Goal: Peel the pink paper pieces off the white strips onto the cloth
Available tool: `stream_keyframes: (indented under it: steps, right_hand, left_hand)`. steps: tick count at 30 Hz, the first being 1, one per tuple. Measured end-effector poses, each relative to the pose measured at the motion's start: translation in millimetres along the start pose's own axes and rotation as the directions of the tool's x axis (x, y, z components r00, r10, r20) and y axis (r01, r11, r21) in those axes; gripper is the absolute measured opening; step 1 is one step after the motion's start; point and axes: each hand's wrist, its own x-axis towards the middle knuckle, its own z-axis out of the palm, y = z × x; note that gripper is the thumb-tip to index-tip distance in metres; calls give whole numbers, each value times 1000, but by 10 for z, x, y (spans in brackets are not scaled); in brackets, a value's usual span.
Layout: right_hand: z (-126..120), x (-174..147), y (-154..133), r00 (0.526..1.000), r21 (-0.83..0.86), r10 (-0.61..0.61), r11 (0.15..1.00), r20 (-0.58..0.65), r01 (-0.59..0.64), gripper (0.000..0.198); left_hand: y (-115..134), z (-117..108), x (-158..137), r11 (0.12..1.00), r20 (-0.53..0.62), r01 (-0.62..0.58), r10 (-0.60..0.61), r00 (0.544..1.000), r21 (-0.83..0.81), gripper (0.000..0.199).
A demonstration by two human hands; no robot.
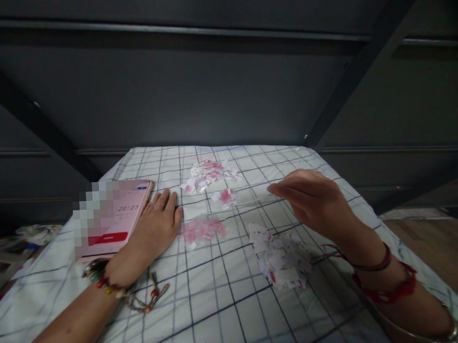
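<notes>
My left hand (160, 221) lies flat on the checked cloth, fingers stretched out and holding nothing. It is right beside a phone (120, 218) and close to a cluster of pink, filmy pieces (203, 230). My right hand (313, 198) is raised over the cloth's right side with its fingers pressed together. A faint, clear streak runs leftward from its fingertips; what the fingers hold, if anything, cannot be made out. Left of those fingertips is a small white-and-pink piece (226, 196). Nearer me, a heap of white paper-like scraps (283, 258) sits below my right hand.
Another pile of white and pink scraps (209, 173) is farther back on the white cloth with dark grid lines (216, 305). A dark panelled wall (209, 90) stands behind the cloth's far edge. Wooden flooring (436, 253) shows at the right, and blurred items (36, 235) at the left.
</notes>
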Motion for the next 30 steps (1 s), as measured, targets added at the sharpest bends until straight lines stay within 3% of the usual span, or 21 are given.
stream_keyframes:
  steps: [18,26,30]
  right_hand:
    - [-104,27,-47,1000,72,-16,997,17,15,28]
    - [-118,42,-58,998,7,-3,1000,58,2,31]
    - [-165,15,-16,1000,19,18,1000,14,-18,28]
  left_hand:
    - [20,-12,0,1000,12,15,-15,1000,-18,52]
    - [11,-3,-3,1000,8,15,-15,1000,-27,53]
    - [14,-13,-5,1000,9,11,-11,1000,-28,53]
